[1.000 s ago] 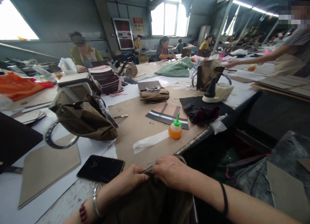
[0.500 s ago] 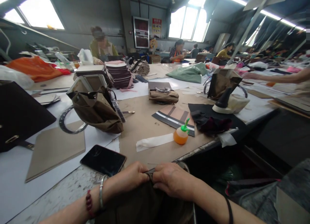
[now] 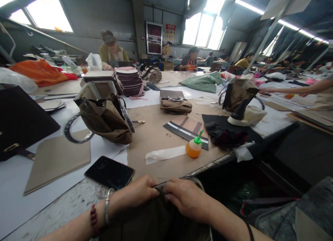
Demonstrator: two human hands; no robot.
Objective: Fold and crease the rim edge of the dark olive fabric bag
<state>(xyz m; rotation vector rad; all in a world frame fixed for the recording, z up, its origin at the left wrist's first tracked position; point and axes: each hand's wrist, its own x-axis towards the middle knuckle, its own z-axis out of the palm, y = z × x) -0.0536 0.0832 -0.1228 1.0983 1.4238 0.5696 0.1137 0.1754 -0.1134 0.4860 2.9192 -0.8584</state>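
A dark brown bag (image 3: 145, 218) lies at the bottom centre, below the table edge. My left hand (image 3: 142, 190) pinches its upper rim, fingers closed. Right beside it, my right hand (image 3: 183, 196) is closed on the same rim, its fingertips hidden behind the edge. The bag's lighter frame edge curves out past my right hand. Just left of my hands a black phone (image 3: 109, 172) lies on the table. Beyond them are a white strip (image 3: 168, 154) and a bottle of orange liquid with a green spout (image 3: 194, 148).
Brown bags stand at the left (image 3: 104, 119) and right (image 3: 235, 95); a smaller one (image 3: 175, 102) lies between. Tan boards (image 3: 59, 157) lie at left. Black cloth (image 3: 229, 133) is near the right edge. A person (image 3: 113, 51) sits across; an arm (image 3: 291, 91) reaches in at right.
The view has shifted slightly. My right hand's fingers have moved a little apart from my left hand along the rim. Both hands still hold the bag.
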